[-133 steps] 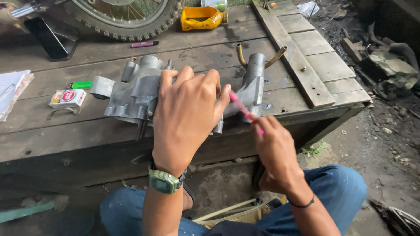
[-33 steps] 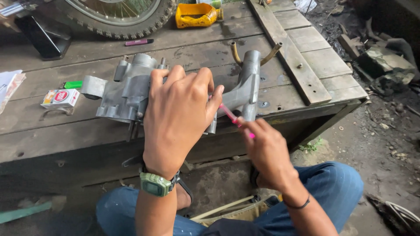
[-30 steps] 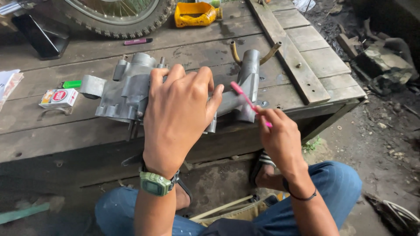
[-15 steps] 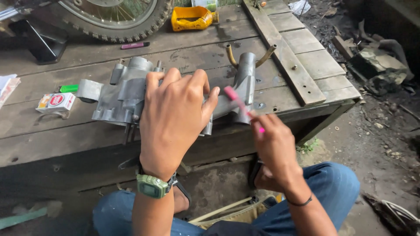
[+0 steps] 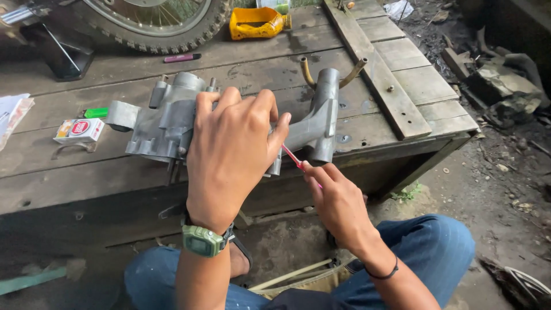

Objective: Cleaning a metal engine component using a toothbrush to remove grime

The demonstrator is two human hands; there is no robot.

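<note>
Item: grey metal engine casing (image 5: 166,117), lying flat on the wooden counter (image 5: 86,166), near front edge, w/ a tubular grey arm (image 5: 318,117) reaching up-right.

- Your left hand (image 5: 232,149): spread flat, palm down on casing's right half, fingers splayed, pressing not gripping. Covers most of the middle; casing shows to the left and right of it. Green digital watch (image 5: 202,241) on that wrist.
- Your right hand (image 5: 338,201): closed around a thin pink tool (image 5: 293,158), kind can't tell; tip angled up-left, meeting the casing just beside left thumb, under the tubular arm. Hand itself sits off counter edge, below casing. Black band (image 5: 384,272) on wrist.

Surroundings, outward:
- Small red/white box (image 5: 79,130) + green lighter (image 5: 96,113), left of casing, apart from it.
- Pink marker (image 5: 182,57), behind casing.
- Yellow container (image 5: 256,22), far edge, on its side.
- Knobby tyre (image 5: 166,34), back left.
- Loose plank (image 5: 376,69), right side of counter.
- Your knees in blue jeans (image 5: 430,252), below the counter.
</note>
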